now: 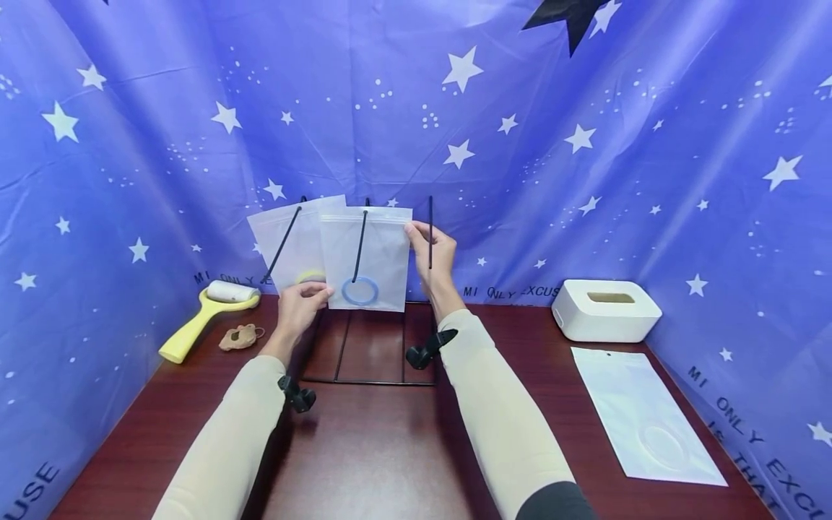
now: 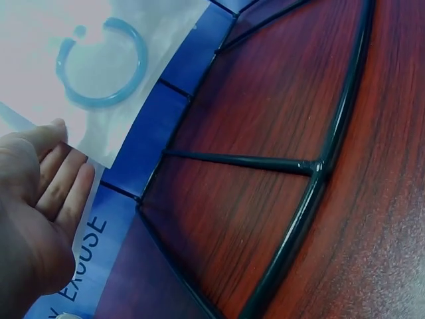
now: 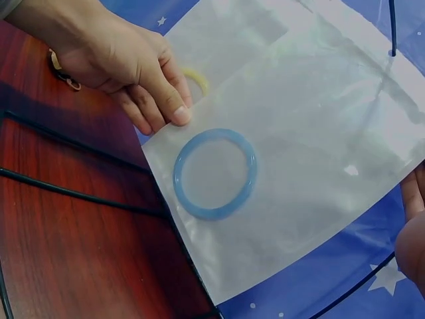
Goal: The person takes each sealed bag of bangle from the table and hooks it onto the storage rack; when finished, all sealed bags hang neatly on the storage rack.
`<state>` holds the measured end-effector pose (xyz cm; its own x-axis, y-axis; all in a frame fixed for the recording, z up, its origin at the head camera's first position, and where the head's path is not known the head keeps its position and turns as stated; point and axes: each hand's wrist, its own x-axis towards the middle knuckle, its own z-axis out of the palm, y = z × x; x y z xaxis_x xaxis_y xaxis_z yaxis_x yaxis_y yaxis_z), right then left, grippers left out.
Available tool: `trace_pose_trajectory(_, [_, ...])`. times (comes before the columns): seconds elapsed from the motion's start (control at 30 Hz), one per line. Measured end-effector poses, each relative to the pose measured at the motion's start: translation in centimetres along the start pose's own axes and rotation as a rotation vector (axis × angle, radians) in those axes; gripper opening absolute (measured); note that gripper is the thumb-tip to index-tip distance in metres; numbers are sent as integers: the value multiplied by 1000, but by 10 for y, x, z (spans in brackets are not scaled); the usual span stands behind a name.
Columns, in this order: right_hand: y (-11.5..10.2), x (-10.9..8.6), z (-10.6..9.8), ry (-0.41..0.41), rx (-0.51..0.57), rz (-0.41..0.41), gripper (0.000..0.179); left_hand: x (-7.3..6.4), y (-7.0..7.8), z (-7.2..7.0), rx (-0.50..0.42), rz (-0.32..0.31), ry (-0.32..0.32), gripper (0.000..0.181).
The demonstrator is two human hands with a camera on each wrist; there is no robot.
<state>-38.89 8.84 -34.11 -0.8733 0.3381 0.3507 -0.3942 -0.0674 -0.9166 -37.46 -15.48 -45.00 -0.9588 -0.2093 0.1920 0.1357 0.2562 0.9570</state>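
Note:
A translucent zip bag [image 1: 390, 260] with a blue bangle [image 1: 360, 291] inside hangs from the middle hook [image 1: 360, 249] of a black wire rack [image 1: 369, 383]. My left hand [image 1: 300, 314] pinches its lower left edge, thumb in front and fingers behind. Up at the bag's top right edge, my right hand [image 1: 437, 256] grips it between thumb and fingers, close by the right hook [image 1: 430, 231]. On the left hook [image 1: 281, 245] hangs a second zip bag [image 1: 279, 231], tilted and partly behind the first. Part of a yellow bangle [image 1: 310, 276] shows in it.
At the left lie a yellow-handled lint roller [image 1: 201, 318] and a small brown item [image 1: 240, 337]. A white tissue box [image 1: 607, 310] stands at the back right, with another bag [image 1: 624, 397] holding a pale bangle before it. Blue starry cloth [image 1: 390, 94] surrounds the table.

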Motion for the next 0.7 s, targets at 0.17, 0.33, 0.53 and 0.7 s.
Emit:
trace_pose_trajectory(0.17, [5, -2, -2, -12, 6, 6, 22, -4, 2, -2, 45, -14, 22, 29])
trace_pose_trajectory(0.33, [16, -4, -13, -32, 12, -14, 24, -10, 0, -7, 105, 3, 28, 25])
trace_pose_trajectory(0.53, [31, -8, -42, -66, 76, -31, 29, -32, -8, -24, 40, -29, -51, 31])
trace_pose_trajectory(0.7, [40, -20, -80, -83, 50, -33, 33, -56, -19, -44, 127, -14, -120, 35])
